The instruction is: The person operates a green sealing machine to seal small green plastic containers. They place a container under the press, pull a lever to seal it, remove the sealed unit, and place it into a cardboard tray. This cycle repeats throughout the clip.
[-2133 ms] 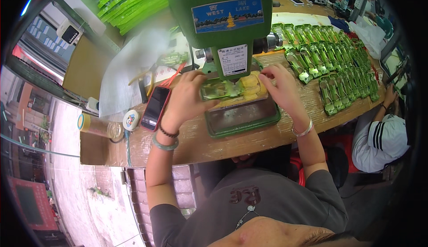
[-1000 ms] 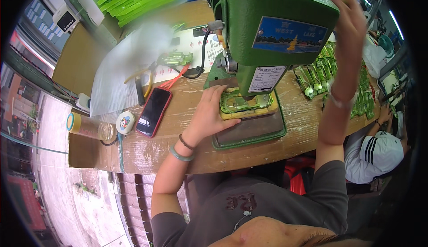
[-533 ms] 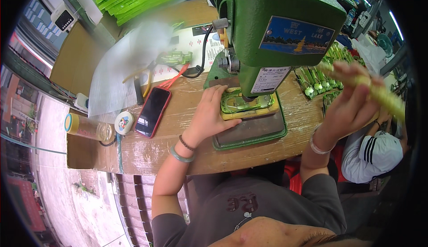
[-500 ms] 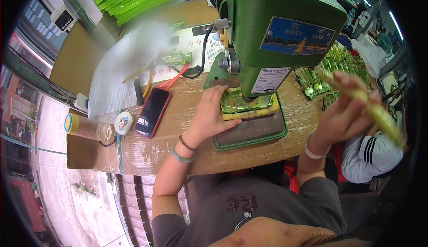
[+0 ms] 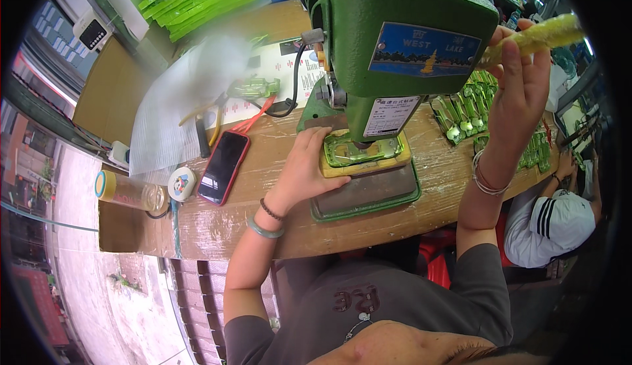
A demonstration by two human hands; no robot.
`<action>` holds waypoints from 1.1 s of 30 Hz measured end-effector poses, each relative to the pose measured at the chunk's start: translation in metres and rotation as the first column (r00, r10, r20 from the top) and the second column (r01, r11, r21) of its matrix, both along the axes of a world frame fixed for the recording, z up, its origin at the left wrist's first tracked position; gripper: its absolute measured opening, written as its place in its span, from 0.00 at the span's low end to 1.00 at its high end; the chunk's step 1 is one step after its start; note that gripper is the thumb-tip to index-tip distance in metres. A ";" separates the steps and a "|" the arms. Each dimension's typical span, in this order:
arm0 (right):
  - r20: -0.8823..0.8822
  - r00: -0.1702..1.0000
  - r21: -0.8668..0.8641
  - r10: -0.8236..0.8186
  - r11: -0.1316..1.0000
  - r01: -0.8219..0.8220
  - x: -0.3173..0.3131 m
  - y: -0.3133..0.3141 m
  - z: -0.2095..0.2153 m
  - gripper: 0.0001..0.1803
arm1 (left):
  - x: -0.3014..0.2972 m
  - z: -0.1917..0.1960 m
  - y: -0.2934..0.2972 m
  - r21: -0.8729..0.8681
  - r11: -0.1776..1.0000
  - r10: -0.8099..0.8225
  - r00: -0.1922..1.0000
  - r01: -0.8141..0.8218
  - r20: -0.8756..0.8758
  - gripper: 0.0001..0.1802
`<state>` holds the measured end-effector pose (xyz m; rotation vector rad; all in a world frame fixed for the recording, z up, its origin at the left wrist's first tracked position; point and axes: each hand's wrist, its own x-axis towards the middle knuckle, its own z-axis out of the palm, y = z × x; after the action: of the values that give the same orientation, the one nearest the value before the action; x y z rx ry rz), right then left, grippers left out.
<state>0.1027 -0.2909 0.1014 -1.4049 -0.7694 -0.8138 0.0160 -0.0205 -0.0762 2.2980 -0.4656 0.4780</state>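
The left hand (image 5: 304,167) lies flat, fingers spread, pressing the left edge of a yellowish block (image 5: 365,165) that carries a green workpiece (image 5: 362,149). The block sits on the base plate (image 5: 368,194) of a green bench press (image 5: 395,42), directly under its head. The right hand (image 5: 520,82) is raised beside the machine, fingers closed around a yellow-green lever handle (image 5: 536,35). On the wooden bench (image 5: 217,223), left of the press: a red-cased phone (image 5: 222,167), pliers (image 5: 214,118), a small round tin (image 5: 181,184), a bottle (image 5: 125,192). Rows of green parts (image 5: 471,108) lie to the right. Another person (image 5: 556,223) sits beyond.
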 end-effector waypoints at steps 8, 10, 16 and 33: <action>0.055 0.998 0.039 0.039 0.998 -0.041 -0.014 -0.005 -0.012 0.19 | 0.007 -0.002 -0.011 0.023 0.999 -0.036 0.999 0.036 0.015 0.51; 0.050 0.998 0.038 0.045 0.998 -0.047 -0.014 -0.007 -0.012 0.19 | 0.006 -0.002 -0.010 0.028 0.999 -0.039 0.999 0.039 0.009 0.51; 0.055 0.996 0.037 0.072 0.997 -0.075 -0.014 -0.005 -0.014 0.19 | 0.004 -0.001 -0.005 0.053 0.998 -0.024 1.000 0.023 0.004 0.51; 0.115 0.993 0.075 0.012 0.997 -0.020 -0.026 -0.006 -0.034 0.18 | 0.004 -0.002 -0.008 0.035 0.999 -0.003 0.998 0.001 0.067 0.50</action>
<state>0.0763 -0.2972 0.0676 -1.2912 -0.8278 -0.9083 0.0197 -0.0287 -0.0781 2.3205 -0.5132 0.5513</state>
